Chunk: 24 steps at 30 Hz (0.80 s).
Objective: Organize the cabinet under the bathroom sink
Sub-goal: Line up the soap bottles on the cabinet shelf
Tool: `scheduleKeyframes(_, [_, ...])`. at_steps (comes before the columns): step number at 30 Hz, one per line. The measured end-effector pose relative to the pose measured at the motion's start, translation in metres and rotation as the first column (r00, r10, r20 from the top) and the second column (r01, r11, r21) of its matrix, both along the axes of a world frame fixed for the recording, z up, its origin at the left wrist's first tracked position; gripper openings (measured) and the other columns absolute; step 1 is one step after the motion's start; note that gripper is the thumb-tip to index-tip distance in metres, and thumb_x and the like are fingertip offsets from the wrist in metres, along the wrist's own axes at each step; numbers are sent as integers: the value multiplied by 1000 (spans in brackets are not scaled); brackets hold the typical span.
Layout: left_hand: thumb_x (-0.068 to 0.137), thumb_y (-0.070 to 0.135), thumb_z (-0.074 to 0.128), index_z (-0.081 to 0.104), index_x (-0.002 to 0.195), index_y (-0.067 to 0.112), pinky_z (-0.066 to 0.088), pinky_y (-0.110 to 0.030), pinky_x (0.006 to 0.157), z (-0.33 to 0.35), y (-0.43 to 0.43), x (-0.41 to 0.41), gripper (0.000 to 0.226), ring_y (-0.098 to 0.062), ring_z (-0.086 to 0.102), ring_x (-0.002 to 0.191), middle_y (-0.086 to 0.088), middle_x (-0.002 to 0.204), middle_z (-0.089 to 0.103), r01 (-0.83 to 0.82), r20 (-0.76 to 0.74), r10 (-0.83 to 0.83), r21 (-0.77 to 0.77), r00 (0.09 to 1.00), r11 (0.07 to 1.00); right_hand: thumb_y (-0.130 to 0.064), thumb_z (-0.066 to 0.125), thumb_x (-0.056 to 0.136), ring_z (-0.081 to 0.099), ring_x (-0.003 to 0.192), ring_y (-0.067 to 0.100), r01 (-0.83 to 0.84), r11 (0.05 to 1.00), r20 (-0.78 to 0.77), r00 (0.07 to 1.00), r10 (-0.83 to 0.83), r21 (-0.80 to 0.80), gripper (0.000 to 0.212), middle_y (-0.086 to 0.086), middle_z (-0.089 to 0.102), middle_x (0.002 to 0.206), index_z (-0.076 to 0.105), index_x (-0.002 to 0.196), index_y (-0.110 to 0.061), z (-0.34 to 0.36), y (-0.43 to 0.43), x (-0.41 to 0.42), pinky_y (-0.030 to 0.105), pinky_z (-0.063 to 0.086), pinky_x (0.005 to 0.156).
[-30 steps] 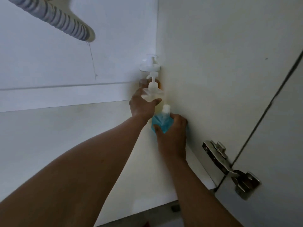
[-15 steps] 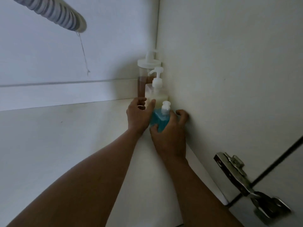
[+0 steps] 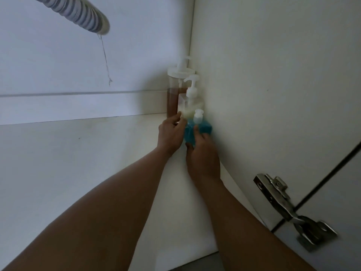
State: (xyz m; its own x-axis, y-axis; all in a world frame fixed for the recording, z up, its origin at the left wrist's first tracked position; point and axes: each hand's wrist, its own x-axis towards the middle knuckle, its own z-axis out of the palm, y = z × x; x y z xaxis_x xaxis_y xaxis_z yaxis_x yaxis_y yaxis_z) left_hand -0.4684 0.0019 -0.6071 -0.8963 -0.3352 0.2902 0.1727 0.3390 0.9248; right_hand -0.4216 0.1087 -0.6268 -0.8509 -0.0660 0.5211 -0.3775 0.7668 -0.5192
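Lining pump bottles along the side wall (image 3: 254,90) mid-frame, we curl our right hand (image 3: 203,155) round the blue bottle (image 3: 204,127) while our left hand (image 3: 171,133) seemingly pinches the pale bottle (image 3: 188,106), and next we should seat blue snugly against it.

A grey ribbed drain hose (image 3: 84,15) hangs upper left; a metal hinge (image 3: 289,210) sits lower right.

light: dim, soft, bluish cast on back wall (image 3: 58,55)
shadow: dark patch left of bottles (image 3: 190,100)
blur: hinge (image 3: 289,210) smeared, frame soft
edges: wide-angle bend
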Motion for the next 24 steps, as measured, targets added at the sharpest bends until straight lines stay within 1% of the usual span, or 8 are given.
scheduleKeyframes(4, [100,26,44,65,128,21,42,-4,61,2,1,7,36,-10,62,90,-4,116,69,50,57,-45,-83,997,995,-22,37,104,58,106,29,-15,1000,39,999,14,16,56,8,43,142,18,157,-19,0,-2,0,44,53,87])
scheduleKeyframes(7, [99,28,41,57,126,15,44,-29,81,8,6,23,34,-30,60,110,-11,124,65,63,141,-43,-143,989,988,-19,39,101,57,109,31,-27,999,81,996,31,-43,58,9,47,139,21,156,-23,5,-1,2,46,52,89])
scheduleKeyframes(9, [100,19,42,46,141,11,41,-36,97,7,10,42,42,-32,52,126,-15,140,56,28,190,11,-201,982,979,-23,44,98,60,106,32,-6,987,129,991,27,-163,51,9,56,128,30,146,-29,9,0,4,48,53,87])
scheduleKeyframes(11, [100,12,42,37,151,11,37,-36,108,2,12,70,51,-27,45,135,-11,147,50,-33,210,91,-266,974,963,-19,47,95,63,102,32,32,978,172,985,4,-208,37,10,61,117,39,130,-25,11,0,7,48,54,84])
scheduleKeyframes(14, [101,13,45,51,143,13,39,-33,109,-7,8,119,42,-23,46,133,-8,144,53,-69,214,176,-431,961,900,-13,48,94,65,98,32,33,995,190,982,-15,-94,18,12,65,107,54,110,-16,13,1,12,45,55,84])
scheduleKeyframes(17, [104,22,46,65,129,17,42,-30,103,-15,5,172,32,-19,55,124,-2,136,61,-29,226,196,-584,954,812,-8,48,95,63,103,30,-17,999,256,967,7,36,22,12,63,113,63,110,-11,12,8,32,38,53,88])
scheduleKeyframes(21, [108,30,35,58,140,23,30,-33,117,-13,5,226,40,-19,43,140,3,153,47,36,272,185,-644,944,764,-2,41,97,60,107,27,-104,983,275,960,58,154,31,12,59,119,65,116,-6,12,27,77,35,50,92])
scheduleKeyframes(24, [109,28,32,52,145,19,22,-33,120,-10,10,269,42,-20,37,144,-1,157,41,87,286,152,-675,946,733,-3,38,100,60,109,28,-122,968,312,949,49,218,31,14,58,121,65,116,-1,13,46,117,35,49,94])
